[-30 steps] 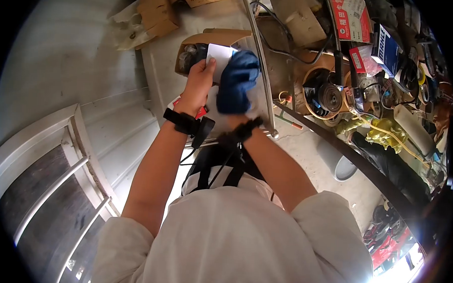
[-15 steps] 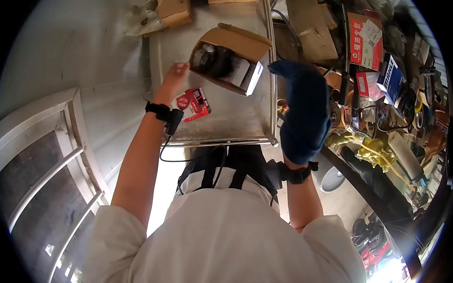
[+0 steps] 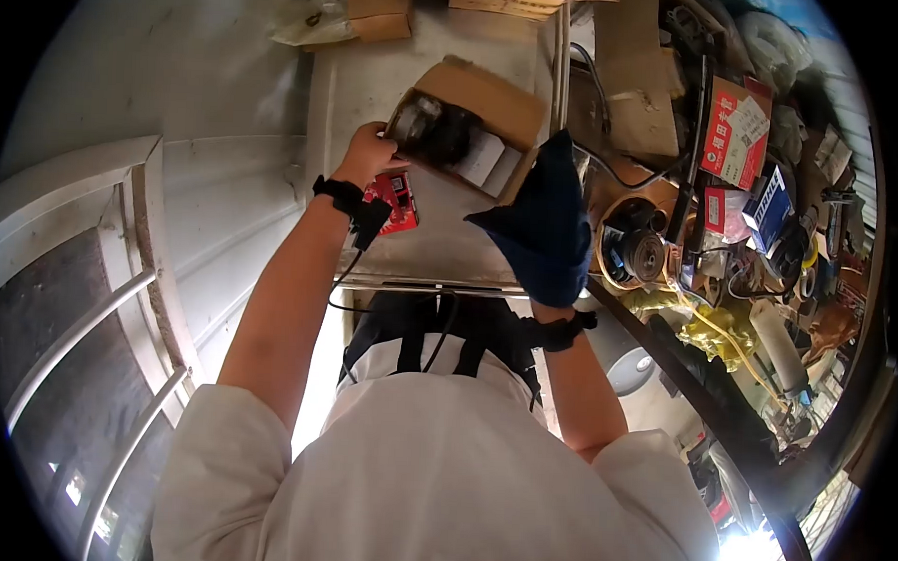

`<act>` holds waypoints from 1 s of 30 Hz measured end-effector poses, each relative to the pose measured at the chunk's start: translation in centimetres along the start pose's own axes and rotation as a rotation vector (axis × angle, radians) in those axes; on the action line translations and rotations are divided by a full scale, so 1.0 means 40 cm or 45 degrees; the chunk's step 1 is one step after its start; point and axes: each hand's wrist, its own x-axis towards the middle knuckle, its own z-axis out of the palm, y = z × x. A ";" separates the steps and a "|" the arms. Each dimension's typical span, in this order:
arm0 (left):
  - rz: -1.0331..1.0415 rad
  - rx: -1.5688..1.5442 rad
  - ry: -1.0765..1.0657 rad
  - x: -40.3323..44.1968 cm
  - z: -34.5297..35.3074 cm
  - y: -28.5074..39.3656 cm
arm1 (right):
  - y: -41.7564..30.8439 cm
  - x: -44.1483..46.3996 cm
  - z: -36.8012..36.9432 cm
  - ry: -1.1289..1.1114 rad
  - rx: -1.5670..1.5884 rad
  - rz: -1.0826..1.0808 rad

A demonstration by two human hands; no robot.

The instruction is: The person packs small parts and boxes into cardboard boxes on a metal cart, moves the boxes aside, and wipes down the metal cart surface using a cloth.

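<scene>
My left hand [image 3: 367, 155] is closed on the left end of an open cardboard box [image 3: 483, 96]. Inside the box lie a dark part [image 3: 446, 137], partly in clear plastic, and a white piece [image 3: 479, 159]. A small red-and-white packet [image 3: 402, 202] lies just below that hand, partly covered by it. Over my right hand [image 3: 553, 312] hangs a dark blue cloth [image 3: 542, 229], held beside the box's lower right corner. The cloth hides the fingers of this hand, so only its base near the wrist shows.
The box rests on a metal table [image 3: 362, 90]. More cardboard boxes [image 3: 379, 9] stand at its far edge. On the right, a crowded shelf holds a red-and-white box [image 3: 736, 132], a blue MAHLE box [image 3: 768, 208] and a round pulley-like part [image 3: 640, 253]. A railing [image 3: 80, 357] is at left.
My right hand has moved left with the blue cloth, toward the box, and the cloth has folded into a pointed shape. My left hand has come onto the box's edge, covering part of the packet.
</scene>
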 end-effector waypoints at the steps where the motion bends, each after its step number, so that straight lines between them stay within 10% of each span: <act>1: 0.015 -0.017 0.038 -0.008 0.002 -0.006 | 0.010 0.006 0.017 -0.024 0.026 0.069; 7: -0.046 -0.326 0.435 -0.061 -0.009 -0.051 | 0.068 -0.011 0.101 0.019 -0.057 -0.078; 13: -0.181 -0.247 0.214 0.040 -0.187 -0.101 | 0.094 -0.029 0.093 0.037 -0.090 -0.067; 16: 0.285 -0.169 0.453 -0.018 -0.128 -0.024 | 0.102 -0.036 0.095 0.005 -0.027 -0.033; 22: 0.949 1.411 0.483 -0.137 0.017 -0.015 | 0.044 -0.036 0.076 -0.081 -0.248 -0.122; 30: 1.127 1.529 0.341 -0.163 0.044 -0.114 | -0.099 0.184 0.257 -0.700 -0.178 -0.285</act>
